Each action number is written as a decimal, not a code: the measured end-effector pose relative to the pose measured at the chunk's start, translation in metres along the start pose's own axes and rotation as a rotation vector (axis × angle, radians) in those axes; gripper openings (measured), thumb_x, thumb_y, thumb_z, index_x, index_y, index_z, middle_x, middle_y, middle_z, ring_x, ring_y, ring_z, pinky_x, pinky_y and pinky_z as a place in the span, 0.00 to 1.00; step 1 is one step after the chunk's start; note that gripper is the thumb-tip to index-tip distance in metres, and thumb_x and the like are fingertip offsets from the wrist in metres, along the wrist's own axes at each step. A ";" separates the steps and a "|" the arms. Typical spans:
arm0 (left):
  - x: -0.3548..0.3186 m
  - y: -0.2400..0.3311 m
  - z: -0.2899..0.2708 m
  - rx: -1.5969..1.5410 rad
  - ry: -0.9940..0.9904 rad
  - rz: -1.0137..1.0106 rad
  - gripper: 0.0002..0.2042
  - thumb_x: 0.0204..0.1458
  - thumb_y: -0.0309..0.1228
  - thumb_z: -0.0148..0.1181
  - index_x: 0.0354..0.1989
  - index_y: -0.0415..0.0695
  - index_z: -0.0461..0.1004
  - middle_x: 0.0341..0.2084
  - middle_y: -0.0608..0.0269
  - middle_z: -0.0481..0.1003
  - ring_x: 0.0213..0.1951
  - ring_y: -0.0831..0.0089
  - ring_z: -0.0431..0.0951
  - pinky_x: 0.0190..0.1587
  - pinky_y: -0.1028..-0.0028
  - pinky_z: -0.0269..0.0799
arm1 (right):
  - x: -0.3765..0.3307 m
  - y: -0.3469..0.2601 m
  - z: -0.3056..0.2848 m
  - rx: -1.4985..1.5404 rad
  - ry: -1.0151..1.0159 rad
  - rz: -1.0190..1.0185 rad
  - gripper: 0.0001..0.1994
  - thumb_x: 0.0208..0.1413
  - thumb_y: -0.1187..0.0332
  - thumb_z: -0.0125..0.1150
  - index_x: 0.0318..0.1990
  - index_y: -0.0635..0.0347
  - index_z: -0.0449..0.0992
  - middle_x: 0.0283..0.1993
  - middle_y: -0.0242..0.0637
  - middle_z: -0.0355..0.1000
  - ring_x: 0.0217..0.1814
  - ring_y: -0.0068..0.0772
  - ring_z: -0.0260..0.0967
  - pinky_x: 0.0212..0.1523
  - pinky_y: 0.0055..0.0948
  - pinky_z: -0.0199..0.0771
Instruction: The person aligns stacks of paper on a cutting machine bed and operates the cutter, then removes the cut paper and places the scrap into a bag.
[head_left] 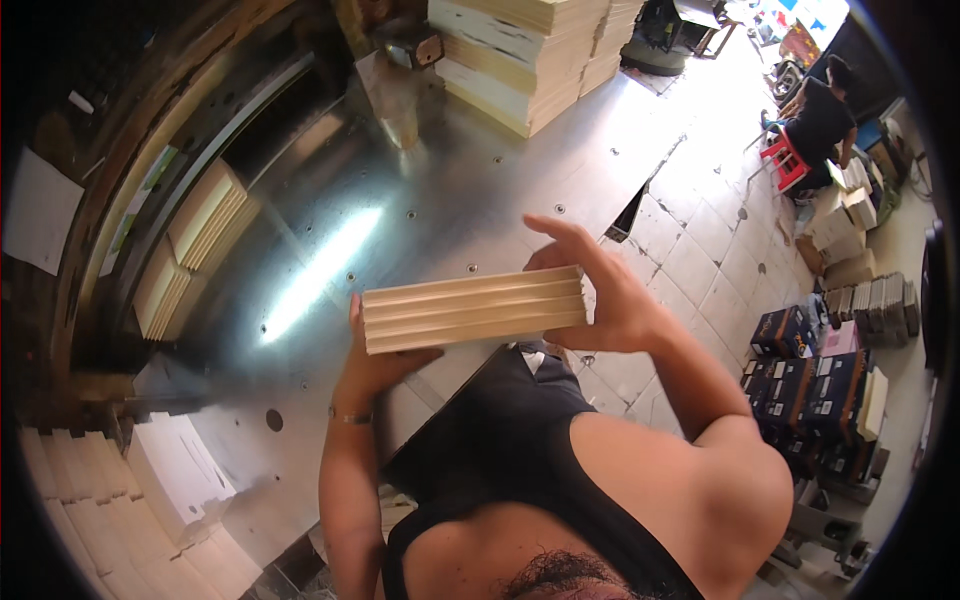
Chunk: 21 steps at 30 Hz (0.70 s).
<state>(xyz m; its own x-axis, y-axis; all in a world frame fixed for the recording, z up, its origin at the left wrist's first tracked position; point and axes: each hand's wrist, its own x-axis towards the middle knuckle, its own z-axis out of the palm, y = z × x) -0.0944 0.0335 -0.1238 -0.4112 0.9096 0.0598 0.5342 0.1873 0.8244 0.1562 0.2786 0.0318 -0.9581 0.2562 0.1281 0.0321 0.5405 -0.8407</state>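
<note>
A thick stack of cream book blocks (475, 312) is up in front of my body, over the metal table's near edge, its layered long side showing. My left hand (375, 365) grips its left end, with the thumb at the corner and the other fingers underneath. Around the right end curves my right hand (610, 295). One finger stretches out past the top edge, while the thumb lies at the lower edge; part of its grip is hidden behind the stack.
The shiny metal table (430, 240) has small round studs. Tall paper stacks (530, 70) stand at the back. More book blocks (190, 255) lie inside the machine at left, and paper piles (130, 520) fill the lower left. Dark boxes (810, 400) and a seated person (820, 120) are at right.
</note>
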 end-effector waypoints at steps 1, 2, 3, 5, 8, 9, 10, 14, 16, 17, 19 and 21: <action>0.001 -0.007 0.004 0.080 -0.003 0.039 0.27 0.38 0.47 0.80 0.49 0.55 0.82 0.43 0.69 0.83 0.53 0.61 0.78 0.66 0.48 0.54 | -0.010 0.021 0.010 0.131 0.165 -0.092 0.54 0.38 0.74 0.76 0.77 0.53 0.53 0.50 0.44 0.76 0.56 0.45 0.76 0.60 0.42 0.74; 0.004 -0.009 0.007 0.123 0.006 0.102 0.27 0.38 0.46 0.81 0.48 0.54 0.82 0.42 0.70 0.83 0.50 0.62 0.79 0.66 0.50 0.58 | -0.019 0.036 0.019 0.160 0.201 -0.091 0.57 0.36 0.75 0.78 0.78 0.54 0.51 0.54 0.43 0.75 0.60 0.42 0.74 0.63 0.42 0.71; 0.005 -0.011 0.009 0.170 0.025 0.158 0.26 0.38 0.45 0.81 0.48 0.54 0.82 0.40 0.70 0.84 0.47 0.62 0.81 0.65 0.52 0.61 | -0.025 0.043 0.030 0.185 0.245 -0.036 0.55 0.37 0.74 0.78 0.77 0.56 0.53 0.57 0.44 0.73 0.62 0.44 0.72 0.64 0.44 0.69; 0.000 -0.012 0.010 0.123 0.085 0.182 0.27 0.38 0.43 0.82 0.48 0.51 0.81 0.37 0.70 0.84 0.42 0.65 0.84 0.59 0.59 0.70 | -0.029 0.065 0.052 0.213 0.300 0.009 0.52 0.39 0.72 0.77 0.76 0.57 0.55 0.59 0.46 0.72 0.63 0.46 0.71 0.65 0.45 0.67; 0.021 0.037 -0.001 0.206 0.189 0.384 0.30 0.40 0.40 0.83 0.52 0.45 0.78 0.38 0.68 0.84 0.40 0.71 0.85 0.51 0.70 0.79 | -0.030 0.102 0.069 -0.131 0.269 -0.013 0.43 0.42 0.64 0.77 0.68 0.59 0.63 0.59 0.46 0.70 0.64 0.49 0.68 0.65 0.46 0.63; 0.020 0.036 -0.002 0.137 0.160 0.348 0.30 0.41 0.39 0.83 0.53 0.44 0.77 0.39 0.67 0.84 0.42 0.72 0.85 0.53 0.68 0.79 | -0.028 0.106 0.070 -0.187 0.199 0.000 0.39 0.43 0.61 0.76 0.64 0.59 0.65 0.56 0.46 0.70 0.62 0.50 0.67 0.64 0.46 0.62; 0.018 0.036 -0.002 0.106 0.147 0.328 0.29 0.42 0.37 0.82 0.53 0.43 0.77 0.40 0.66 0.85 0.43 0.72 0.85 0.54 0.68 0.79 | -0.027 0.110 0.071 -0.243 0.128 0.012 0.35 0.44 0.57 0.76 0.59 0.59 0.67 0.53 0.46 0.70 0.61 0.52 0.66 0.63 0.45 0.60; 0.013 0.027 -0.006 -0.088 -0.035 0.147 0.27 0.45 0.35 0.81 0.53 0.42 0.79 0.43 0.64 0.85 0.47 0.70 0.84 0.56 0.65 0.79 | -0.027 0.112 0.070 -0.255 0.147 -0.039 0.36 0.43 0.52 0.78 0.56 0.59 0.68 0.50 0.45 0.69 0.58 0.51 0.66 0.61 0.45 0.59; 0.011 0.024 -0.006 -0.134 -0.066 0.102 0.26 0.45 0.36 0.81 0.53 0.42 0.80 0.45 0.63 0.84 0.48 0.68 0.84 0.55 0.65 0.80 | -0.027 0.117 0.073 -0.278 0.153 -0.067 0.36 0.44 0.51 0.78 0.57 0.60 0.68 0.50 0.45 0.69 0.58 0.51 0.66 0.61 0.45 0.59; 0.011 0.024 -0.006 -0.135 -0.056 0.105 0.25 0.45 0.36 0.81 0.52 0.43 0.81 0.45 0.62 0.84 0.48 0.68 0.84 0.54 0.65 0.80 | -0.027 0.118 0.073 -0.300 0.158 -0.093 0.36 0.45 0.50 0.78 0.57 0.60 0.68 0.50 0.45 0.70 0.57 0.51 0.67 0.61 0.45 0.59; 0.012 0.024 -0.005 -0.111 -0.032 0.133 0.26 0.45 0.37 0.82 0.53 0.43 0.81 0.46 0.61 0.84 0.49 0.68 0.84 0.54 0.66 0.81 | -0.027 0.117 0.073 -0.297 0.171 -0.088 0.36 0.45 0.51 0.77 0.56 0.60 0.68 0.50 0.45 0.69 0.57 0.51 0.67 0.60 0.45 0.59; 0.013 0.025 -0.005 -0.083 -0.016 0.162 0.26 0.45 0.38 0.82 0.53 0.44 0.81 0.46 0.61 0.84 0.50 0.68 0.84 0.53 0.66 0.81 | -0.026 0.114 0.071 -0.294 0.186 -0.085 0.35 0.46 0.51 0.77 0.56 0.60 0.68 0.49 0.45 0.69 0.56 0.51 0.67 0.60 0.45 0.60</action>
<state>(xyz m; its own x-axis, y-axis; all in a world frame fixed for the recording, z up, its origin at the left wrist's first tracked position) -0.0899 0.0476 -0.0992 -0.3123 0.9313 0.1873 0.5298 0.0071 0.8481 0.1645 0.2767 -0.1045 -0.8937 0.3273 0.3068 0.0611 0.7664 -0.6394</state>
